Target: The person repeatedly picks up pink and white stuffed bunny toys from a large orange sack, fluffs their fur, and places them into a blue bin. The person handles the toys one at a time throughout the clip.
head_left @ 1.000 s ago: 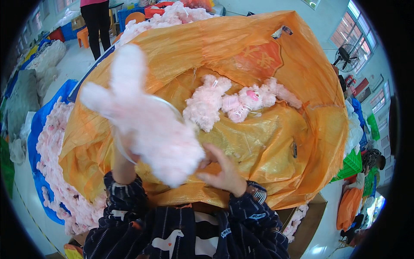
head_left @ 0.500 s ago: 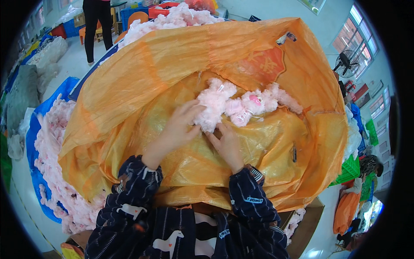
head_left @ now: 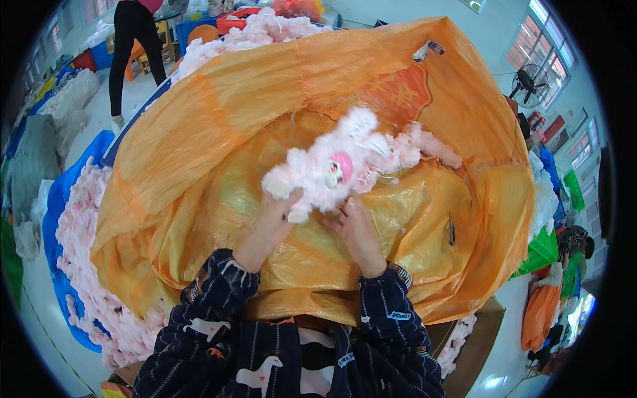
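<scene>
A fluffy pink plush toy (head_left: 317, 166), with a bright pink patch and an eye on its face and pale foot pads, lies tilted over the orange woven sack. My left hand (head_left: 271, 215) is closed around its foot end. My right hand (head_left: 353, 222) grips its lower edge with bent fingers; the fingertips are partly hidden by the fur. Just behind it to the right, a second pink plush toy (head_left: 424, 142) rests on the orange sack (head_left: 219, 192), partly covered by the first toy.
Heaps of pink plush pieces lie on a blue sheet (head_left: 50, 219) at the left and behind the sack. A cardboard box (head_left: 481, 338) stands at the lower right. Farther back are a person's legs (head_left: 129, 60), a black fan (head_left: 527, 83) and a green crate (head_left: 539, 252).
The held plush toy has been turned so its face shows, and it now overlaps the second toy. Both hands have shifted slightly nearer to me. The person behind has changed stance.
</scene>
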Demonstrator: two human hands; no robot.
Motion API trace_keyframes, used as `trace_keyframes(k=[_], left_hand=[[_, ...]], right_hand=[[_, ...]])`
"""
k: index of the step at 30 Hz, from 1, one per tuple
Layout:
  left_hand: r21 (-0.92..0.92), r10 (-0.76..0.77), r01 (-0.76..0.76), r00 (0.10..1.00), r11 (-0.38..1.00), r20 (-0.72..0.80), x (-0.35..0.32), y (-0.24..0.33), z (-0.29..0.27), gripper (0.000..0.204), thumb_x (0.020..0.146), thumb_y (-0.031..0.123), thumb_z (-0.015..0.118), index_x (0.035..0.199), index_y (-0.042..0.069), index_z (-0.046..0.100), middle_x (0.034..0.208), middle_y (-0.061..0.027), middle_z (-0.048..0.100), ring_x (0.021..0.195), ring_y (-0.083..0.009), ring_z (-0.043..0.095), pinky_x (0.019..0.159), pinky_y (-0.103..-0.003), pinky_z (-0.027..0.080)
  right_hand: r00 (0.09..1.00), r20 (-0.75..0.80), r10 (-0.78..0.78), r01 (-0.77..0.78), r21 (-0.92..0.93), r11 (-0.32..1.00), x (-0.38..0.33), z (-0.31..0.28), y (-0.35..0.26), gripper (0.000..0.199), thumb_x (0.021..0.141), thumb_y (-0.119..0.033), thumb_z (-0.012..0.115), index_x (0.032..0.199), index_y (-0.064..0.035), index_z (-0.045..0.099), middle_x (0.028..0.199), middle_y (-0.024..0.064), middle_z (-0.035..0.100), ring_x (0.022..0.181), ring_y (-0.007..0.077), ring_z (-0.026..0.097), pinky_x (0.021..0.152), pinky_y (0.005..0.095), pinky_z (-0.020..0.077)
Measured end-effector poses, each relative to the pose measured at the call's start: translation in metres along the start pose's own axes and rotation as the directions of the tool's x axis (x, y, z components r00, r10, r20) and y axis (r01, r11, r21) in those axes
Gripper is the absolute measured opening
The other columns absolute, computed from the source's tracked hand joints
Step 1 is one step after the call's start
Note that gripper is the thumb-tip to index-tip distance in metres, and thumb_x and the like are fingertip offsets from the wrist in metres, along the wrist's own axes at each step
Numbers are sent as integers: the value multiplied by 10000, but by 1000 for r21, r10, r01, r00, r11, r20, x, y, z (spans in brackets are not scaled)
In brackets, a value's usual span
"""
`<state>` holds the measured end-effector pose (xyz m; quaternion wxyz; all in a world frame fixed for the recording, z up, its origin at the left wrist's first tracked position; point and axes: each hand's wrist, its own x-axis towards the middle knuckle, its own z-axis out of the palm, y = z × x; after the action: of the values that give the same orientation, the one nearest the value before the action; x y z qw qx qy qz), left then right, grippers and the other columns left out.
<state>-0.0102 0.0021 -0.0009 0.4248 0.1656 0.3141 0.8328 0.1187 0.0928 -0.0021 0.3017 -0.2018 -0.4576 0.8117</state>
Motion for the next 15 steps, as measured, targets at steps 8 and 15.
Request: trace_keyframes(k=[8, 15], left_hand=[[633, -173, -77, 930, 770, 324, -18, -7, -2, 587, 739, 117, 668, 1221, -8, 356, 1067, -76, 522, 958, -134, 502, 798, -263, 427], [528, -416, 130, 778, 840, 470, -16, -1, 0, 407, 785, 156, 619, 1127, -5, 469, 1038, -49, 537, 951, -114, 497, 832, -271, 408]], right_hand=[[960, -90, -266, 253, -134, 958, -16, -6, -22, 473, 773, -84, 614, 1178, -2, 385, 1036, 69, 523, 955, 132, 502, 829, 258, 417], [946, 0, -324, 306, -326, 894, -30, -2, -41, 510, 735, -64, 648, 1168, 28, 392, 1051, 93, 520, 944, 142, 510, 808, 259, 426]])
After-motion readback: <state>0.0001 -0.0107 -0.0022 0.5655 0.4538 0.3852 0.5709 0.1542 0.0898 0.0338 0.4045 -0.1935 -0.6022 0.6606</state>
